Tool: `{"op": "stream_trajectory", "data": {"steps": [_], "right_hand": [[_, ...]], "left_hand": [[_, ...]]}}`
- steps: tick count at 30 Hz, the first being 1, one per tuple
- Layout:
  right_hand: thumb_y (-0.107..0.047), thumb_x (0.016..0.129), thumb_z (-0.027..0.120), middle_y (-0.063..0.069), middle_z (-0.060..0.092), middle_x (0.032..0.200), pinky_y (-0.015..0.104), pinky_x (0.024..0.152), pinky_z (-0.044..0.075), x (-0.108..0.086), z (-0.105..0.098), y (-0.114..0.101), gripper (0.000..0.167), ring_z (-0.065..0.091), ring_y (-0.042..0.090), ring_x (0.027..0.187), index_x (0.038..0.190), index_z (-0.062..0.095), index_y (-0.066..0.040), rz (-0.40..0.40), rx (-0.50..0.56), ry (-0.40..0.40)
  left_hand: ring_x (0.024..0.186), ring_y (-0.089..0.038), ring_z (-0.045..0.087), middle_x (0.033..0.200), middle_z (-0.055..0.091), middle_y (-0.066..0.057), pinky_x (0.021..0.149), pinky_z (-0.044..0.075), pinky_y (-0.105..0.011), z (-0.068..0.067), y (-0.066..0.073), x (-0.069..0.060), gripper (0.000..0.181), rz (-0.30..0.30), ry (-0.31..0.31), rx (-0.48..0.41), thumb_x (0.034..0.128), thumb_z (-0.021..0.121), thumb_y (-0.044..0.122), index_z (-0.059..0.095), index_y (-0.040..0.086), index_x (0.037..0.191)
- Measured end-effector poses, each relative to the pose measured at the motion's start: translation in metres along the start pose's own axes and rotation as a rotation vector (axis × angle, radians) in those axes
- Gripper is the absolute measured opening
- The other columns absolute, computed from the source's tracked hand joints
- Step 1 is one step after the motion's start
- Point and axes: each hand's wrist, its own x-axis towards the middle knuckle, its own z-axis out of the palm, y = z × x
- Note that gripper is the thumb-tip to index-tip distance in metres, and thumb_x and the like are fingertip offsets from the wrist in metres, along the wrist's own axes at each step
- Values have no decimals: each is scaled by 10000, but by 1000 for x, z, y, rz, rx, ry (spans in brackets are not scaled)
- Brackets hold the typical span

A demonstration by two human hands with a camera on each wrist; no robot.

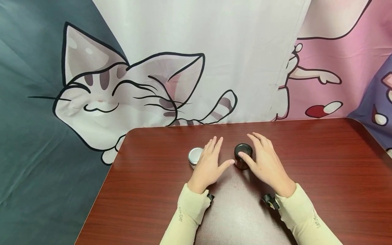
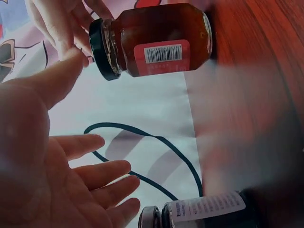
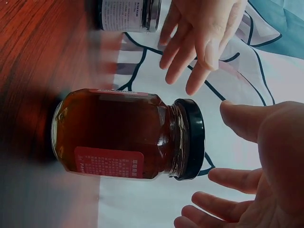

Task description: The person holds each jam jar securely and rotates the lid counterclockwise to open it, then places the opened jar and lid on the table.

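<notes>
A cloth backdrop (image 1: pixel 251 68) printed with a smiling, black-outlined cartoon cat hung in soft folds behind a reddish-brown, wood-grained table (image 1: pixel 147 190) with rounded far corners and a glossy sheen. Upright on the table, between the two hands, stood a faceted clear-glass jar with a black lid (image 3: pixel 118 126), filled almost to its neck with something dark amber. Its red paper labels lay on the flat sides, one bearing a white barcode (image 2: pixel 163 53). The lid was smooth and round, seated on the threaded neck.

Near it, to the left, stood a smaller dark jar with a silver metal lid (image 1: pixel 195 155) and a whitish printed label (image 2: pixel 209 206); its contents could not be made out.

The left hand (image 1: pixel 208 168) was open, fingers extended beside the silver-lidded jar, its thumb pointing toward the amber one; contact could not be judged. The right hand (image 1: pixel 269 166) was also open, spread beside the amber jar and gripping nothing. Pale, cream-coloured fabric sleeves (image 1: pixel 185 219) covered both forearms.
</notes>
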Motion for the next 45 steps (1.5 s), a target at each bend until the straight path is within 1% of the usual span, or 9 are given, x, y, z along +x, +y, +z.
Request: {"op": "stream_trajectory", "data": {"steps": [4,12,16,20,30,33,39,45], "right_hand": [[-236,908,747,293,445,1431,615,1031,347,0,1,0,641,402,475,1311,1403,486,77,-2,2,-2],[-224,902,748,303,450,1419,607,1051,333,-1,4,0,642,399,480,1312,1396,485,92,-12,4,-10],[-224,902,750,303,454,1413,607,1051,334,-2,5,1,641,401,479,1308,1393,487,93,-14,3,-12],[-222,901,754,303,462,1407,610,1046,339,-2,6,1,640,407,478,1307,1391,491,96,-23,0,-14],[-199,891,757,296,493,1364,594,1035,350,-1,9,4,624,444,473,1264,1377,503,97,-56,2,-4],[-197,889,759,296,500,1358,592,1035,354,-1,9,3,623,449,471,1260,1375,504,97,-56,2,-6],[-199,900,752,273,513,1356,575,1044,361,-1,9,2,604,461,456,1259,1380,511,76,-41,4,-26],[-197,900,752,261,525,1349,572,1027,378,-1,9,3,586,476,444,1245,1369,523,70,-42,3,-30]], "left_hand": [[1498,-327,248,1613,288,-185,1196,217,-464,1,1,2,831,-10,0,-9,951,641,492,282,101,1590],[1475,-356,297,1595,334,-173,1172,262,-508,7,4,2,809,-19,-17,-36,950,665,446,303,94,1582],[1464,-358,321,1576,367,-185,1167,268,-519,11,6,3,785,-11,-24,-36,956,660,432,322,85,1574],[1452,-355,346,1552,399,-201,1165,279,-506,14,8,5,759,-4,-33,-29,962,651,423,345,75,1563],[1434,-337,384,1529,442,-180,1136,337,-496,24,8,9,739,-18,-54,-23,949,670,409,382,85,1548],[1422,-324,405,1518,461,-166,1129,352,-478,28,7,11,745,-17,-55,-14,934,690,404,397,83,1540],[1413,-297,423,1507,484,-136,1129,360,-441,32,9,13,749,-38,-62,-11,917,710,393,412,87,1532],[1398,-295,445,1482,514,-125,1115,379,-432,35,10,14,743,-50,-54,-23,900,734,372,437,77,1514]]}}
